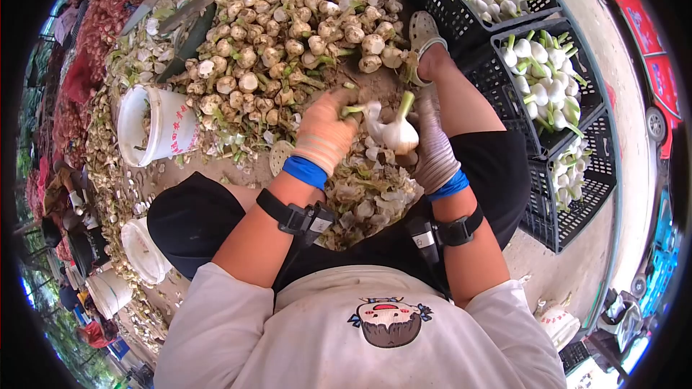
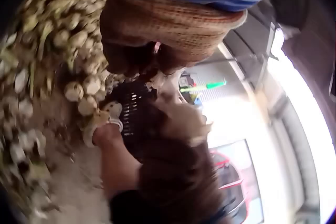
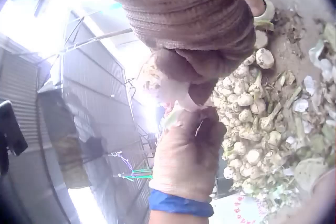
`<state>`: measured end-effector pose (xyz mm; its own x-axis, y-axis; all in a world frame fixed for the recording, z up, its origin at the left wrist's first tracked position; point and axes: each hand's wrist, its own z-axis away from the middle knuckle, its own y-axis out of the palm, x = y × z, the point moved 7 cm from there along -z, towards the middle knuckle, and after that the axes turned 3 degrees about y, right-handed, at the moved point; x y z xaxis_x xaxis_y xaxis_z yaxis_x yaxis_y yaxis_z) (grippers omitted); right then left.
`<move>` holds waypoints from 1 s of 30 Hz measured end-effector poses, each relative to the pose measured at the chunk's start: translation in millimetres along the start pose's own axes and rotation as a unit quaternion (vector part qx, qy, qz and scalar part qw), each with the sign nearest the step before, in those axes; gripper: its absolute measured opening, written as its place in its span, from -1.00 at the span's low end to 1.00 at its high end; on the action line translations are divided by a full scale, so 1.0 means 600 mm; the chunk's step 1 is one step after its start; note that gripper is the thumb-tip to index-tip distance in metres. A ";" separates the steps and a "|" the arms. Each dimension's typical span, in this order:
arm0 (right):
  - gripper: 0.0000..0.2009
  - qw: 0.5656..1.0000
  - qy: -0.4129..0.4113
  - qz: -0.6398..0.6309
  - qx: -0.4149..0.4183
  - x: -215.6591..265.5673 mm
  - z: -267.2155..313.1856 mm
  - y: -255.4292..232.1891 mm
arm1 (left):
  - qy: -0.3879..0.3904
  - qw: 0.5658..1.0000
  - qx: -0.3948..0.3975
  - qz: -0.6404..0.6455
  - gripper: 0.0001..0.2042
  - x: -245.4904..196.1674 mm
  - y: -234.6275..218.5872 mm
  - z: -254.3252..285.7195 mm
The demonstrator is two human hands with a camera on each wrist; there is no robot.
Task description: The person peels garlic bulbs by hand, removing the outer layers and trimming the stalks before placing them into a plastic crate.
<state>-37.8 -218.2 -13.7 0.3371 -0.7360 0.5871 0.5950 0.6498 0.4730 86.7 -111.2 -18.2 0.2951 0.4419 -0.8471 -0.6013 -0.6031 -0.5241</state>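
Note:
In the head view a white garlic bulb [image 1: 398,135] with a short green stem is held by my right hand [image 1: 437,145], in a knitted glove with a blue cuff. My left hand [image 1: 326,130], gloved likewise, pinches a strip of garlic skin [image 1: 372,117] that stretches off the bulb's side. Both hands meet close together in the right wrist view, where the right hand [image 3: 194,40] partly hides the bulb. The left wrist view shows the left hand [image 2: 163,35] with curled fingers, the bulb blurred beyond it. Below the hands lies a heap of peeled skins [image 1: 371,198].
Unpeeled garlic [image 1: 288,21] is piled in front. Black crates [image 1: 537,198] with peeled white bulbs [image 1: 546,83] line the right side. A white bucket [image 1: 157,126] stands at left, another bucket [image 1: 144,248] nearer. The person's shoe [image 1: 425,34] rests by the pile.

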 end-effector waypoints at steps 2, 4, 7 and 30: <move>-0.53 0.995 0.066 -0.068 0.028 -0.019 -0.004 0.009 | -0.139 0.919 -0.005 0.370 -0.69 0.000 0.013 0.013; -0.60 0.995 -0.024 -0.089 -0.029 -0.018 -0.023 0.003 | -0.147 0.863 0.013 0.483 -0.71 -0.007 0.020 0.018; -0.72 0.985 -0.025 -0.166 -0.032 -0.007 -0.026 -0.010 | -0.215 0.731 0.096 0.640 -0.72 -0.016 0.036 0.030; -0.50 0.987 -0.122 -0.090 -0.052 0.122 -0.035 -0.072 | -0.083 0.936 0.187 -0.287 -0.43 0.108 0.176 -0.391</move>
<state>-23.8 -304.1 -5.1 0.0412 -0.7617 0.6466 0.7054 0.4805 0.5211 216.3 -302.1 -149.1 0.5480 0.7376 -0.3946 -0.6067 0.0257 -0.7946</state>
